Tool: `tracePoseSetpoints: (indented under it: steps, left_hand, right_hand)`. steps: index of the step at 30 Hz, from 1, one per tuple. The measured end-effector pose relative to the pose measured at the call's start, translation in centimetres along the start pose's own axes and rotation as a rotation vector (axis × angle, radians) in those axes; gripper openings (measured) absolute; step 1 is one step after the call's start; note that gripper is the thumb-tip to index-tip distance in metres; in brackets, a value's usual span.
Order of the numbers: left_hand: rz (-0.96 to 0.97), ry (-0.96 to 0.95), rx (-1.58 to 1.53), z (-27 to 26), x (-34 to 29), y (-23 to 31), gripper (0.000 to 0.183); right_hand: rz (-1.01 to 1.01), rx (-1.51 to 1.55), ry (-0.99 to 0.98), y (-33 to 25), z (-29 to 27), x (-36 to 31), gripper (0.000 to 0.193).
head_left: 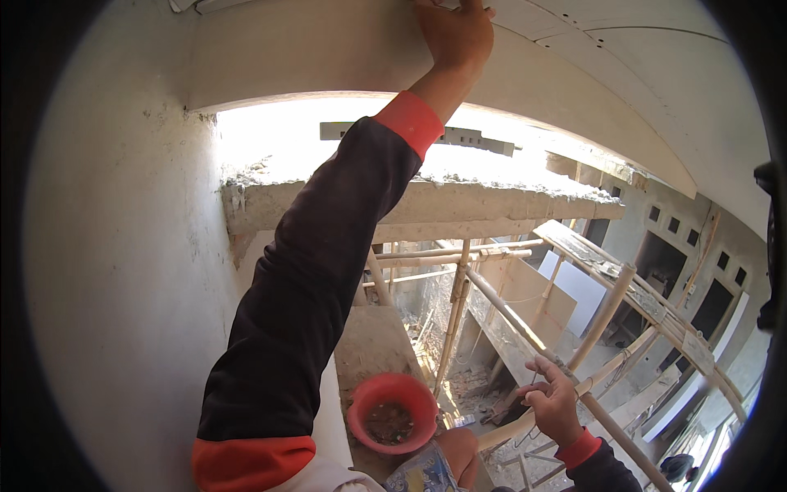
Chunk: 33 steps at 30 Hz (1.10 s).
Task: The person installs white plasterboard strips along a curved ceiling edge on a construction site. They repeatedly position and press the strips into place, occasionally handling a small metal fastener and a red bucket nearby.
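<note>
My left hand (457,37) is raised to the top of the view, against the pale ceiling board (566,111). The upper edge of the picture cuts off most of its fingers, so their grip is hidden. At the lower right, my right hand (555,403) is held out over the bamboo poles with its fingers bent. Its thumb and forefinger come near each other around something thin and tiny that I cannot make out. Both sleeves are dark with red cuffs.
Below me a red basin (392,412) with small debris in it stands on a plank (373,332). Bamboo scaffolding (602,316) crosses the drop to the right. A plastered wall (123,246) rises on my left, and a concrete ledge (426,205) runs ahead.
</note>
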<state>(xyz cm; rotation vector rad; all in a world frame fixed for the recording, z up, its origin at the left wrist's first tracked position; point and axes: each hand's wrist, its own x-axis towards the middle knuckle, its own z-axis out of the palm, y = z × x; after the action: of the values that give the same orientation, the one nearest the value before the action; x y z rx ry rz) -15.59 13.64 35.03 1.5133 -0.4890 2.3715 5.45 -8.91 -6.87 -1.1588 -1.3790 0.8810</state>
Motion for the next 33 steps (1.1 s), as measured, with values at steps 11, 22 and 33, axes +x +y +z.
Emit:
tracePoseSetpoints:
  steps: [11, 22, 33]
  left_hand:
    - [-0.125, 0.008, 0.039, -1.2, -1.2, 0.8, 0.092]
    - [-0.243, 0.140, 0.182, -1.0, -0.6, 1.8, 0.084]
    - [-0.223, 0.096, 0.319, -2.0, 0.4, 2.3, 0.041]
  right_hand:
    - [-0.045, -0.041, -0.022, 0.9, 0.3, 0.7, 0.069]
    - [-0.029, -0.034, -0.034, 0.5, 0.1, 0.4, 0.065]
    - [-0.044, -0.051, -0.023, 0.2, 0.1, 0.1, 0.065]
